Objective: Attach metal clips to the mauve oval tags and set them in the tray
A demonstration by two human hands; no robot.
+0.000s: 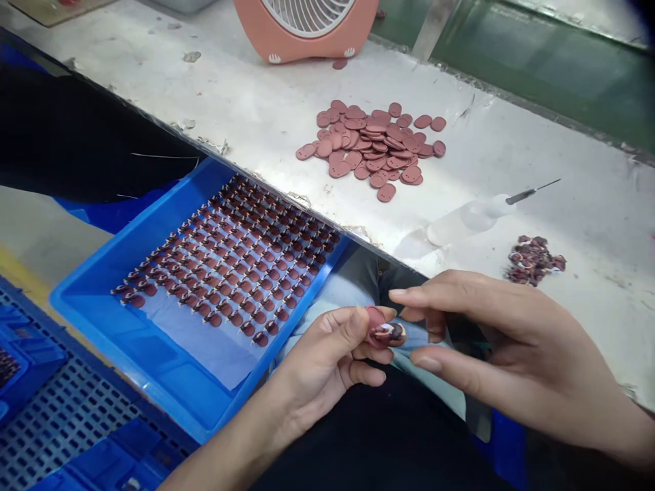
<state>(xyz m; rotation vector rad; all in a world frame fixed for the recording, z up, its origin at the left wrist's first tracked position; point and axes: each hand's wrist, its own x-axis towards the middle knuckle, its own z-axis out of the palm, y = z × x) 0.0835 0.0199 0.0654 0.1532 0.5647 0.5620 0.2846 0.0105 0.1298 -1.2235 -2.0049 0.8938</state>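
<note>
My left hand [335, 354] pinches a small reddish-brown oval piece [383, 329] between thumb and fingers, just below the table's front edge, over my lap. My right hand [491, 334] reaches in from the right, its fingers extended and its thumb and a finger touching the same piece. To the left, a blue tray [102, 273] holds several rows of similar finished pieces [230, 256] laid on a blue sheet. A heap of plain reddish oval discs [373, 146] lies on the grey table [256, 102] beyond my hands.
A small pile of dark parts [533, 259] lies on the table at right, near a clear squeeze bottle with a needle tip [481, 213]. A pink desk fan [307, 27] stands at the back. Blue perforated crates [61, 416] sit at lower left.
</note>
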